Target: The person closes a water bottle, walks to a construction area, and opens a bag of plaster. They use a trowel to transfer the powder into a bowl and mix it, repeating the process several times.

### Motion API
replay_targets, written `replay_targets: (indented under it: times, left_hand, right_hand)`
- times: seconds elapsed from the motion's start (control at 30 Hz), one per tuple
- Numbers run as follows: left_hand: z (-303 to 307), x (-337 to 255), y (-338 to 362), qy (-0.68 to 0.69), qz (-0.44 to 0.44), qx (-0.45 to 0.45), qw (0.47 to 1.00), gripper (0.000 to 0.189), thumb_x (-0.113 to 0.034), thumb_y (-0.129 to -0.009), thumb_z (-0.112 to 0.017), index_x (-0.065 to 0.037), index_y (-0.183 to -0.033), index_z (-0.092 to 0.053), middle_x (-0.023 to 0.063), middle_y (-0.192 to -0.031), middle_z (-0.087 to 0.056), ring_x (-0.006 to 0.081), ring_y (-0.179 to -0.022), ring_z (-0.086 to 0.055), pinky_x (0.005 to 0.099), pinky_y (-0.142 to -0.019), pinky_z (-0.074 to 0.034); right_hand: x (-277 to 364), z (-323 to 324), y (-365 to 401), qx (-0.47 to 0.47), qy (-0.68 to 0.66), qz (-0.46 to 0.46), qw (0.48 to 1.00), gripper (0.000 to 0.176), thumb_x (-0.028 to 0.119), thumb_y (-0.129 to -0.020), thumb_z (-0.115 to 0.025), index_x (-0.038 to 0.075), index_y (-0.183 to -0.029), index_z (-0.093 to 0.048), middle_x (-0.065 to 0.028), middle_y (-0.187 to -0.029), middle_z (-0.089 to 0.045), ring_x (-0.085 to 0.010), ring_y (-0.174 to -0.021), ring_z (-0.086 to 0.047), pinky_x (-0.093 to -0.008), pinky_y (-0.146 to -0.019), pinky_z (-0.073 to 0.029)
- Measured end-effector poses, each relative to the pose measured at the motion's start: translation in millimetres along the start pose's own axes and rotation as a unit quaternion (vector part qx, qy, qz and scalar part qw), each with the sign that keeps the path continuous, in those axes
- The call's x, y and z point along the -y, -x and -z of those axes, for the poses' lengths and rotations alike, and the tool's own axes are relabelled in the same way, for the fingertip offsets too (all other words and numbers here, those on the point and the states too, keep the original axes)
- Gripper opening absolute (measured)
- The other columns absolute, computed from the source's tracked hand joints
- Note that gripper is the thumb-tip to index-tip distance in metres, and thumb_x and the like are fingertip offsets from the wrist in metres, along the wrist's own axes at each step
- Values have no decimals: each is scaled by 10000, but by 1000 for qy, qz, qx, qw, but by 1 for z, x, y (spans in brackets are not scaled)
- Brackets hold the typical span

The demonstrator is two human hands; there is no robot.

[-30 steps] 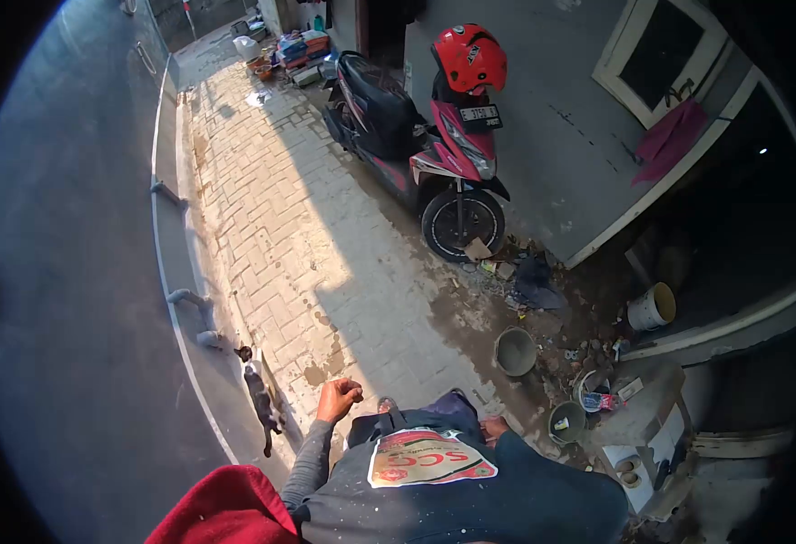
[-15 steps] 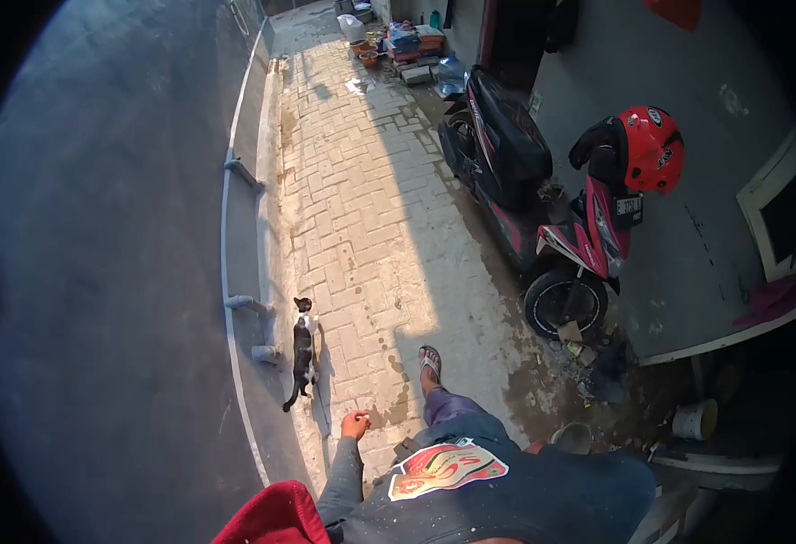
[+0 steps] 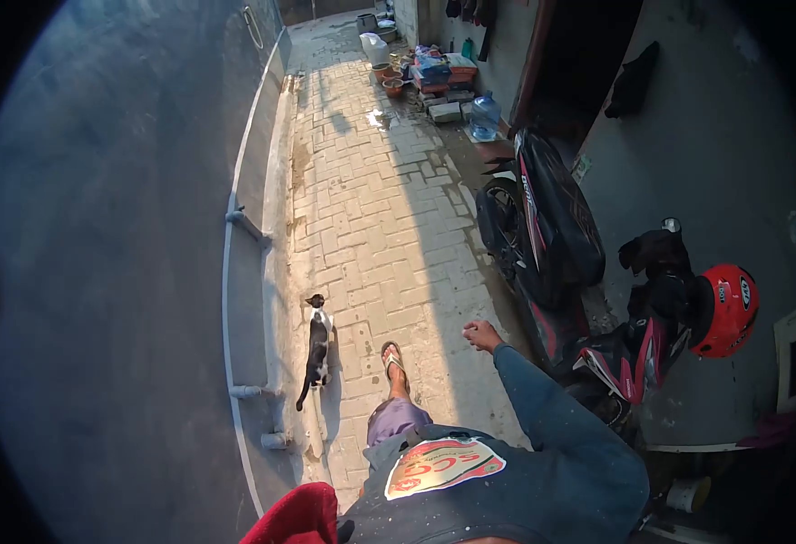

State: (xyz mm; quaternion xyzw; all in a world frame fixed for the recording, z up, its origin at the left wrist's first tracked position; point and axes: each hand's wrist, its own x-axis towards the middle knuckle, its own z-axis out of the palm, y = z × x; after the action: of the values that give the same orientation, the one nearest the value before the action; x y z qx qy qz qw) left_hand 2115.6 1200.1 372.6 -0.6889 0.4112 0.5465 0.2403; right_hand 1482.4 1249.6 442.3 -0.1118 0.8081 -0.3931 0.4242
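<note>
My right hand [image 3: 482, 335] swings out ahead of my body, above the paving and left of a parked motor scooter [image 3: 556, 218]. Its fingers are loosely bent and a little apart, with nothing visible in them and nothing touched. My left hand is out of view. One foot in a flip-flop [image 3: 395, 360] is forward on the pavers. To its left, a black and white cat [image 3: 317, 344] is on its feet near the wall's base, facing up the alley.
A paved alley [image 3: 371, 218] runs ahead between a grey wall [image 3: 126, 254] with pipe stubs [image 3: 248, 392] and a house. On the right are a red helmet [image 3: 726, 308] on the scooter, a water jug [image 3: 485, 118], stacked bricks [image 3: 445, 111] and pots [image 3: 392, 87]. Red fabric [image 3: 298, 515] shows below.
My left hand has swung out of view and my right hand has come forward into view. The other foot is now ahead. The scooter appears nearer and further right; the cat has moved little in view.
</note>
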Motion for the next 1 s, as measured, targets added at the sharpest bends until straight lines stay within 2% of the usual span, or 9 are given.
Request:
replay_targets:
  times: [0.13, 0.23, 0.33, 0.43, 0.5, 0.67, 0.8, 0.87, 1.0]
  left_hand:
    - [21, -176, -67, -18, -36, 4, 999, 175, -154, -879, -611, -81, -1021, -681, 116, -813, -717, 225, -643, -694, 376, -533, -550]
    - [56, -334, -104, -22, -68, -10, 997, 166, -157, -884, -603, -88, -1014, -681, 113, -816, -717, 230, -637, -694, 384, -524, -550]
    - [106, -505, -126, 33, -180, -31, 983, 168, -82, -868, -623, -46, -1030, -645, 132, -749, -691, 199, -590, -667, 360, -516, -552]
    - [153, -670, -147, 95, -354, -30, 930, 214, -81, -883, -601, 15, -1071, -632, 141, -787, -694, 216, -650, -691, 336, -572, -572]
    - [168, -768, -136, 75, -372, -57, 923, 231, -116, -897, -593, 0, -1093, -629, 125, -820, -698, 194, -681, -695, 311, -566, -552]
    - [157, -932, -195, 70, -360, -63, 928, 217, -116, -889, -612, -9, -1076, -636, 106, -786, -699, 178, -642, -685, 297, -529, -528]
    - [137, -983, -213, -60, -201, 3, 978, 212, -108, -848, -675, -20, -1040, -655, 98, -725, -690, 175, -597, -669, 340, -505, -532]
    - [136, -997, -230, -39, -183, 57, 981, 206, -202, -853, -704, -105, -1032, -669, 26, -696, -673, 168, -597, -648, 372, -486, -469]
    - [132, -1048, -230, -36, -212, -62, 975, 182, -161, -816, -723, -72, -973, -709, 59, -708, -683, 159, -610, -643, 359, -544, -525]
  right_hand:
    - [53, -10, -92, 14, 4, -5, 1000, 262, 235, -844, -708, 92, -1051, -638, -19, -784, -627, -108, -613, -556, -284, -488, -446]
    - [15, -1, -132, 22, -34, -181, 983, 188, 172, -826, -717, 85, -971, -634, -33, -721, -605, -135, -552, -539, -293, -467, -417]
    - [-42, 8, -156, -48, 23, -231, 971, 85, 96, -836, -671, 73, -918, -664, -81, -720, -629, -174, -537, -564, -359, -466, -450]
    - [-72, 21, -172, 2, 94, -370, 924, 271, 313, -904, -631, 155, -1108, -714, -34, -1056, -726, -180, -979, -681, -395, -902, -505]
    - [-32, 35, -159, 0, 93, -396, 913, 274, 287, -905, -658, 51, -1037, -701, -129, -968, -729, -209, -864, -694, -418, -806, -522]
    - [36, 70, -283, 11, 40, -429, 902, 231, 265, -903, -642, 47, -973, -676, -117, -807, -657, -206, -752, -653, -421, -707, -511]
    - [122, 105, -452, -65, -158, -368, 914, 205, 247, -901, -629, 45, -921, -657, -108, -678, -600, -203, -662, -620, -422, -627, -502]
    - [222, 130, -543, -72, -158, -276, 945, 132, 192, -886, -650, 67, -925, -635, -58, -660, -573, -170, -590, -576, -379, -524, -473]
    - [414, 185, -706, -75, -157, -27, 984, 259, 139, -861, -700, 45, -1086, -613, -11, -741, -594, -94, -591, -536, -263, -454, -426]
